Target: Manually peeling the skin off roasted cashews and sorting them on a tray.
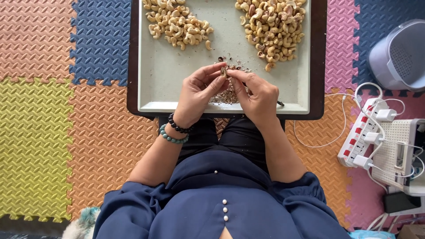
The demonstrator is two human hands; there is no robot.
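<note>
Pale cashew (224,71) half-hidden, pinched between left hand (198,94) and right hand (258,95) fingertips.

Left hand (196,94) and right hand (256,95) meet, fingertips pinched together.

Bare tray (177,79) between two cashew piles (177,22); husk scraps (228,95) beneath.
</note>
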